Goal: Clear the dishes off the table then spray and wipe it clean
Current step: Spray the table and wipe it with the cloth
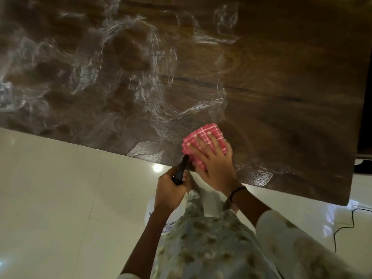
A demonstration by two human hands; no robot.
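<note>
Head view. Risk, as judged: the cloth point(203, 143) lay near the table point(281, 67) edge, so a stroke toward the body could have slid it off; wet streaks at left could have dried unwiped.

Right hand point(213, 158) was spread flat, pressing the cloth down. Left hand point(171, 190) was closed around the spray bottle point(181, 172), held off the table over the floor point(60, 188). No dishes visible.

Black cable point(342, 228) lies on glossy tiled floor point(60, 198).
</note>
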